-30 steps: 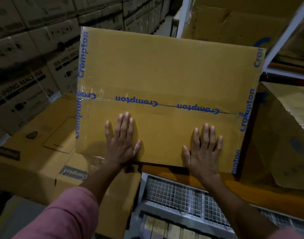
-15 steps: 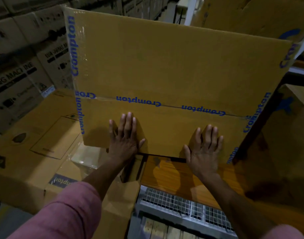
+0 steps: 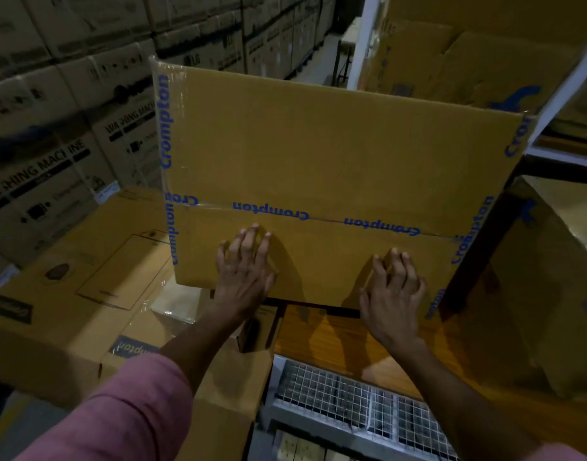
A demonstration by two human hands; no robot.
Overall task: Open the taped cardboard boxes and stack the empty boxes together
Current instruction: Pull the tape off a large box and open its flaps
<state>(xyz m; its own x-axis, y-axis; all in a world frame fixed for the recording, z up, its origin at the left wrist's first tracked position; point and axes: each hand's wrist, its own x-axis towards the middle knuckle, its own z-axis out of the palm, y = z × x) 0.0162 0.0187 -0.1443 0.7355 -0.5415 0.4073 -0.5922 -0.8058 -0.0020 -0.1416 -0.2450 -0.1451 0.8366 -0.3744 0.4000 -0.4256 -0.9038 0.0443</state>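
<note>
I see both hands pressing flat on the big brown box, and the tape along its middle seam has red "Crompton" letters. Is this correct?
Not quite. The head view shows the left hand and right hand spread on the brown box, but the "Crompton" letters on the seam tape are blue, not red. The rest of your statement is right.

An orange wooden shelf carried the taped Crompton cardboard box, with another box just beside it.

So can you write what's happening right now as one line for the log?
step: pushing taped box | left hand: flat on box, open | right hand: flat on box, open | Crompton box: tape seam unbroken | rests on: wooden shelf
</note>
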